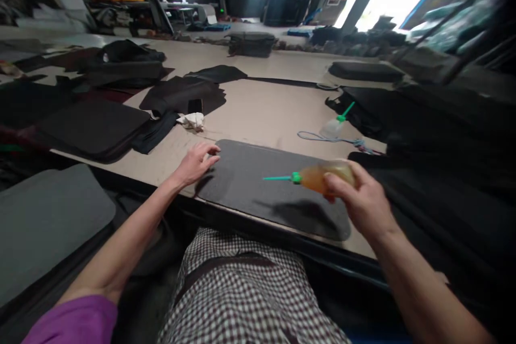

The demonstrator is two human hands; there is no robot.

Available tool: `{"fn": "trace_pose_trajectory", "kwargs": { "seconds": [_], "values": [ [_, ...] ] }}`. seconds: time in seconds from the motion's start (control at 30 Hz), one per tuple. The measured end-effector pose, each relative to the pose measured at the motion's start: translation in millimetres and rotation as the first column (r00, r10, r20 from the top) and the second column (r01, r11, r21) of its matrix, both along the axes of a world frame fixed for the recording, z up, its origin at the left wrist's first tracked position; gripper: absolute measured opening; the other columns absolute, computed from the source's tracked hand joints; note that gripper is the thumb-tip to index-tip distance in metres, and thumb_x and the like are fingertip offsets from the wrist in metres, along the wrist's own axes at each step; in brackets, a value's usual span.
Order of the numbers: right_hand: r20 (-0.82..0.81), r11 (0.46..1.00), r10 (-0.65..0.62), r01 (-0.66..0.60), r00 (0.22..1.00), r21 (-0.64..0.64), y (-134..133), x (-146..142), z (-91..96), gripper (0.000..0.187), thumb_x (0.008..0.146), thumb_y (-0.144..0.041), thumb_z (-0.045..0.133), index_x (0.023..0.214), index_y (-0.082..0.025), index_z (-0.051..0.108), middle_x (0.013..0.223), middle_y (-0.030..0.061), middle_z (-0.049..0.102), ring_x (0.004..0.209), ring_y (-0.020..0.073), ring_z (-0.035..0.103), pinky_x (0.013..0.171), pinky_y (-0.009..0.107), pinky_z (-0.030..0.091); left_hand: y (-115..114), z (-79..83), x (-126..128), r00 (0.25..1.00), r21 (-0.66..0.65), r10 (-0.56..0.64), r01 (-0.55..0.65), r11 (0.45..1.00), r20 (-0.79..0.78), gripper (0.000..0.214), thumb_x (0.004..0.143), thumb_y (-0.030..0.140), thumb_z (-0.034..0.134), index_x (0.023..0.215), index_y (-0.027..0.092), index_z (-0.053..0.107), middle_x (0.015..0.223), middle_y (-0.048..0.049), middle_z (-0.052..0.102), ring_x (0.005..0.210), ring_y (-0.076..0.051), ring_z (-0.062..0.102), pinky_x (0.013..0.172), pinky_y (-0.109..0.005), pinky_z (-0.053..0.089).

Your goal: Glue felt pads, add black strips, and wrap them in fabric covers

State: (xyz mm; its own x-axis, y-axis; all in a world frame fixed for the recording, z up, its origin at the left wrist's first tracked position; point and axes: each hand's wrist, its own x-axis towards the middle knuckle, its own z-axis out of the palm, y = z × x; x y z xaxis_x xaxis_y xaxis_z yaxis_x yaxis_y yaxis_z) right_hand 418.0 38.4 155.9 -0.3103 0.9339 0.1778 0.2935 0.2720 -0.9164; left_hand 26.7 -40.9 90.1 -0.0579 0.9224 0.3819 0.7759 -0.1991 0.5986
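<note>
A dark grey board with rounded corners (242, 172) lies flat along the table's front edge. My right hand (365, 196) is wrapped round a squeeze bottle of amber liquid (316, 177), held tilted on its side above the board. Its thin green nozzle points left over the board's middle. At the board's left end is my left hand (197, 161), fingers apart and slightly curled, holding nothing. I cannot tell whether its fingertips touch the edge. A second bottle, whitish with a green nozzle (332, 128), stands behind the board to the right.
Beside the whitish bottle lies a looped light-blue cord (314, 135). A crumpled white cloth (192, 121) rests behind my left hand. Dark sheets (92, 123) are stacked at left, and black material (439, 199) covers the right side. A grey panel (48, 226) sits lower left.
</note>
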Motion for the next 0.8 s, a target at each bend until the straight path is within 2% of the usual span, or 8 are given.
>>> {"fn": "trace_pose_trajectory", "kwargs": {
  "seconds": [0.07,0.13,0.27,0.37,0.47,0.57,0.8],
  "values": [
    [0.081,0.987,0.160,-0.160,0.984,-0.002,-15.5,-34.7,-8.8,0.046,0.082,-0.053,0.075,0.115,-0.023,0.063,0.092,0.0029,0.068,0.070,0.0189,0.063,0.063,0.032,0.054,-17.5,-1.6,-13.2,0.998,-0.007,0.028,-0.028,1.000,-0.048,0.018,0.095,0.034,0.063,0.101,0.019,0.069,0.096,-0.0051,0.067,0.095,-0.021,0.061,0.091,-0.036,0.046],
    [0.121,0.964,0.257,-0.263,0.959,0.039,-26.9,-67.1,-18.8,0.048,0.083,-0.053,0.075,0.118,-0.023,0.060,0.103,0.0050,0.069,0.085,0.0226,0.066,0.074,0.036,0.056,-31.3,-8.1,-18.7,0.995,-0.062,0.001,-0.007,0.998,-0.095,0.014,0.094,0.032,0.065,0.094,0.020,0.070,0.092,-0.0038,0.066,0.092,-0.020,0.059,0.089,-0.036,0.044],
    [0.209,0.904,0.337,-0.378,0.918,0.202,-40.2,-115.9,-35.5,0.044,0.086,-0.049,0.074,0.118,-0.025,0.057,0.113,0.0069,0.067,0.100,0.0267,0.065,0.090,0.044,0.054,-45.3,-20.7,-12.0,0.974,-0.168,-0.071,0.035,0.985,-0.216,0.012,0.093,0.033,0.067,0.092,0.022,0.072,0.095,-0.0038,0.065,0.098,-0.022,0.057,0.096,-0.040,0.038],
    [0.268,0.843,0.391,-0.459,0.880,0.278,-45.6,-135.1,-41.6,0.043,0.087,-0.046,0.073,0.120,-0.026,0.054,0.115,0.0078,0.065,0.102,0.0278,0.064,0.091,0.046,0.054,-47.5,-24.6,-3.7,0.952,-0.203,-0.089,0.029,0.979,-0.292,0.013,0.093,0.035,0.068,0.096,0.023,0.073,0.100,-0.0048,0.064,0.103,-0.023,0.055,0.100,-0.044,0.034],
    [0.334,0.802,0.414,-0.513,0.847,0.307,-47.4,-141.0,-41.3,0.045,0.088,-0.046,0.071,0.123,-0.026,0.052,0.113,0.0087,0.063,0.099,0.0284,0.064,0.086,0.046,0.055,-46.9,-26.8,0.1,0.933,-0.227,-0.103,0.023,0.974,-0.344,0.014,0.091,0.035,0.071,0.098,0.024,0.074,0.102,-0.0056,0.063,0.105,-0.024,0.054,0.100,-0.046,0.033],
    [0.366,0.782,0.421,-0.536,0.830,0.317,-45.2,-135.9,-35.3,0.045,0.088,-0.044,0.070,0.125,-0.026,0.051,0.115,0.0090,0.064,0.102,0.0286,0.064,0.087,0.047,0.055,-45.9,-28.9,0.4,0.921,-0.235,-0.110,0.020,0.972,-0.375,0.012,0.089,0.034,0.073,0.097,0.024,0.073,0.102,-0.0057,0.063,0.106,-0.025,0.054,0.099,-0.046,0.033],
    [0.423,0.813,0.361,-0.503,0.831,0.294,-33.4,-87.3,-15.0,0.044,0.087,-0.047,0.069,0.123,-0.025,0.055,0.117,0.0088,0.067,0.103,0.0285,0.065,0.088,0.045,0.055,-41.2,-31.5,-1.1,0.916,-0.261,-0.099,-0.006,0.965,-0.389,0.013,0.087,0.033,0.076,0.094,0.023,0.070,0.104,-0.0054,0.063,0.106,-0.025,0.055,0.096,-0.044,0.034]
  ]
}}
